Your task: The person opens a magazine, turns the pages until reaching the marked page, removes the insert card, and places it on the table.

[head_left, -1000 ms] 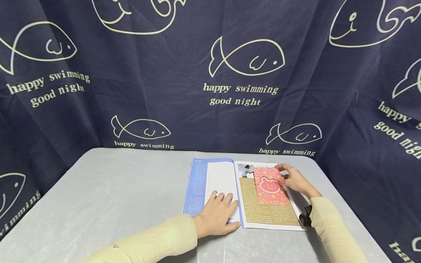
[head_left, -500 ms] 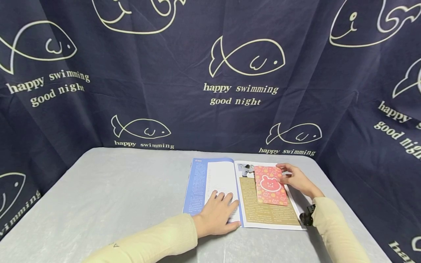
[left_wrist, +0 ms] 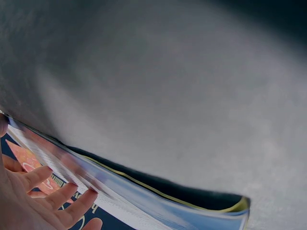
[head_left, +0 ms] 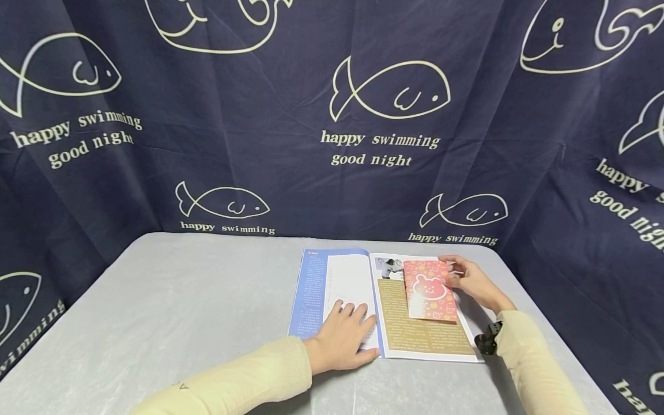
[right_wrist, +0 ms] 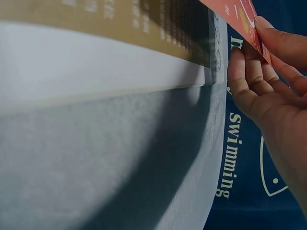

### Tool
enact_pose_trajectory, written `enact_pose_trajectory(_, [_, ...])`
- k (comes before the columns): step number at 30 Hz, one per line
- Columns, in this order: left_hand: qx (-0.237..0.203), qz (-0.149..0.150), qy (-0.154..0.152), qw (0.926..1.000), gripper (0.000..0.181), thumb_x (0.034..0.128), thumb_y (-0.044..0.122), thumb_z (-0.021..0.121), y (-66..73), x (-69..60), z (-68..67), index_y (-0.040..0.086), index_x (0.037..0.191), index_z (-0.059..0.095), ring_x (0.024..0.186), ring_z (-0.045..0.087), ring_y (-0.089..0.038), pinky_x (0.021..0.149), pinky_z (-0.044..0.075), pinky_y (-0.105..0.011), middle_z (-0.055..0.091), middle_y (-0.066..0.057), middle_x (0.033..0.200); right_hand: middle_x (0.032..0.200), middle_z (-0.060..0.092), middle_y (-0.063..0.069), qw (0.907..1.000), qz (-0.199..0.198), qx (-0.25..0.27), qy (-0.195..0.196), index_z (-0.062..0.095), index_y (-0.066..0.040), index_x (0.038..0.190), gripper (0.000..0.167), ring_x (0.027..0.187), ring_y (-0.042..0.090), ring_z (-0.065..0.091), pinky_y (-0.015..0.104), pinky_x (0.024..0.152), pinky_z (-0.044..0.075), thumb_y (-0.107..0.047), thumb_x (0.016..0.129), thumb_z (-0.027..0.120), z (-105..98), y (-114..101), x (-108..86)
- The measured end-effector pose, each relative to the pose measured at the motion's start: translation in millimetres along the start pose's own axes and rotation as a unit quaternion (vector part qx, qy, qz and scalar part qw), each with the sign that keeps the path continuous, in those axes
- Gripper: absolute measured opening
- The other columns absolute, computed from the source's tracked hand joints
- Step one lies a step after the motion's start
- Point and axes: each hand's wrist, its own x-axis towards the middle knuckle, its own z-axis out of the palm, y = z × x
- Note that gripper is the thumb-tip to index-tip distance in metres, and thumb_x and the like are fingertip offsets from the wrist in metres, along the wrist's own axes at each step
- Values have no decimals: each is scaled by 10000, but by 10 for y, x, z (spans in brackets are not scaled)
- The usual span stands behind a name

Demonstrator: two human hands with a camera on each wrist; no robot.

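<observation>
An open magazine [head_left: 427,340] lies on the table. On its white and blue left page my left hand [head_left: 342,337] rests flat with fingers spread, its thumb near the spine. In the left wrist view, that hand's fingers [left_wrist: 72,196] extend over the page. My right hand [head_left: 474,284] pinches the right edge of a red envelope [head_left: 429,297] with a bear print, thumb on top and fingers beneath. The right wrist view has the envelope [right_wrist: 235,17] raised above the brown and white right page, clear of the paper at the held edge.
A grey cloth covers the table [head_left: 181,305], which stretches out left of the magazine. Behind and at both sides hangs a dark blue curtain [head_left: 290,144] with fish drawings. A black device [head_left: 489,338] is strapped at the right wrist.
The red envelope has risen off the right page and shifted slightly right and away, together with my right hand. My left hand stays in place.
</observation>
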Motion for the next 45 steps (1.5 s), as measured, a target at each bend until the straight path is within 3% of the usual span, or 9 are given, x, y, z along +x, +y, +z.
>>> enact_pose_trajectory(10, [2,-2,-23,10000,623,855,642,354,2,0,-17,202,1282,464,1071,524,-223,946,359,-474,510,-52,1239,1040,532,257,9996,-219,149,68,329,99,1316,603,791,18,560,224,679,497,59,775,592,-98,39,-36])
enact_pose_trajectory(20, [9,7,-62,10000,622,859,639,348,2,-3,-18,202,1286,460,1076,522,-226,946,357,-479,507,-51,1242,954,599,40,9992,-278,270,133,322,105,1304,575,794,15,587,213,690,501,63,789,576,-212,102,-107])
enact_pose_trajectory(40, [58,6,-8,10000,622,856,645,348,-1,-4,-8,207,1284,456,1074,523,-225,947,359,-477,506,-50,1237,921,603,-108,9995,-75,199,253,322,81,1296,546,795,8,586,228,674,503,29,819,584,-525,274,-386])
enact_pose_trajectory(45, [73,17,50,10000,624,853,647,348,-2,-3,3,205,1278,462,1062,526,-222,940,362,-472,512,-49,1226,914,573,-121,9990,294,8,345,313,63,1314,566,788,3,569,232,674,496,13,819,584,-618,331,-458])
